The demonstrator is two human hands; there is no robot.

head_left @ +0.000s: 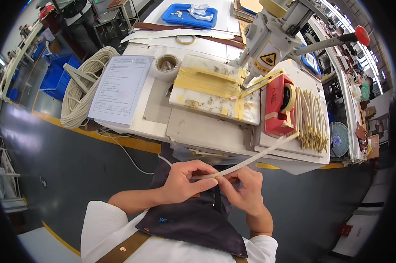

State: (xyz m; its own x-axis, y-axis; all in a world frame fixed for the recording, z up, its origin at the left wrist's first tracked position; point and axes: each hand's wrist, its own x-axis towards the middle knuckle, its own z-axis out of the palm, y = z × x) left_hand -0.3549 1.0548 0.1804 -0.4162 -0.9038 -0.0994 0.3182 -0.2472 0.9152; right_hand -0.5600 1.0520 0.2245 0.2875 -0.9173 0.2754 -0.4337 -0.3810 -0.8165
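A white cord passes through both my hands in front of my apron, below the table's near edge. My left hand pinches it between thumb and index finger. Close beside it, my right hand grips the same cord, the fingertips almost meeting at a small yellow spot that looks like tape. From the right hand the cord slants up to a yellow-wrapped end near a bundle of cut cords. On the left it emerges behind my hand and drops below the table edge.
A red tape dispenser stands beside a white board with yellow tape strips. Above is a hand press with a red-knobbed lever. A printed sheet, a clear tape roll and a large cord coil lie left; a blue tray is behind.
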